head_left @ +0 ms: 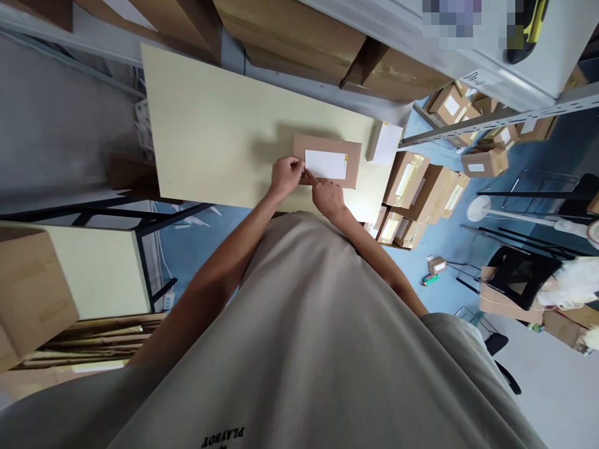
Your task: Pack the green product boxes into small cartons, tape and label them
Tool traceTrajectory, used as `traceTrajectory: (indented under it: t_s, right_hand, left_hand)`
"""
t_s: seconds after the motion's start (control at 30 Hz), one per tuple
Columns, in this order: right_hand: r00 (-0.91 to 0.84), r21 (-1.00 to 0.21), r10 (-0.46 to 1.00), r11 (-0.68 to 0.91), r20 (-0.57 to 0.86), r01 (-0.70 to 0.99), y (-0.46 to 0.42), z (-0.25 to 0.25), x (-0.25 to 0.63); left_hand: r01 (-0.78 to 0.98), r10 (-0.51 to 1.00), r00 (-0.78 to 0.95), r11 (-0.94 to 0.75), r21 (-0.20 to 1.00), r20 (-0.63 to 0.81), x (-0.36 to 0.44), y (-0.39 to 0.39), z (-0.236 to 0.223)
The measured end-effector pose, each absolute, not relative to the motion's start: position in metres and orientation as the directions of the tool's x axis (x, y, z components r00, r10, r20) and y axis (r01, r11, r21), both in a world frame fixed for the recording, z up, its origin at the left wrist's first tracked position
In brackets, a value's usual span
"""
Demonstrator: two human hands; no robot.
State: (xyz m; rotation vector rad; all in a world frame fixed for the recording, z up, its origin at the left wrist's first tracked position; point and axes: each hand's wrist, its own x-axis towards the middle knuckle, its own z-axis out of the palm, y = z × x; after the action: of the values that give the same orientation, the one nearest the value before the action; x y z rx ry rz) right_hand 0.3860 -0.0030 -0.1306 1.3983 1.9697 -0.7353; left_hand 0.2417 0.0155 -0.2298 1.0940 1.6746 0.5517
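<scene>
A flat brown cardboard box [327,141] lies on the cream tabletop with a white shipping label [326,165] on its upper face. At the left edge of that label, my left hand [286,177] is closed in a pinch. What its fingertips hold, if anything, is too small to make out. My right hand [329,197] has its index finger stretched out to the label's lower left corner, with the other fingers curled above the box's near edge. To the right of the box, a stack of white labels [386,143] stands near the table's right end.
Cardboard boxes [299,43] fill the shelf behind the cream table [206,125]. A yellow-and-black cutter [531,28] lies on the upper shelf. More taped boxes [412,187] are stacked at right. A second table [103,268] carries a large carton at left.
</scene>
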Motion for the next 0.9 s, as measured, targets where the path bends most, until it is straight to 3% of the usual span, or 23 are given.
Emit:
traceTrajectory:
  t_s: [0.27, 0.57, 0.9]
  right_hand:
    - [-0.167, -0.006, 0.685, 0.231, -0.709, 0.973, 0.026, -0.133, 0.366]
    - [-0.094, 0.053, 0.689, 0.189, -0.719, 0.980, 0.009, -0.128, 0.351]
    - [0.071, 0.095, 0.681, -0.002, -0.729, 0.995, -0.017, -0.122, 0.333]
  left_hand:
    - [0.423, 0.872, -0.039, 0.457, 0.782, -0.488, 0.237, 0.018, -0.223]
    - [0.356, 0.879, 0.109, 0.402, 0.844, -0.465, 0.224, 0.019, -0.225]
    - [0.419, 0.869, 0.147, 0.378, 0.826, -0.472, 0.222, 0.018, -0.222]
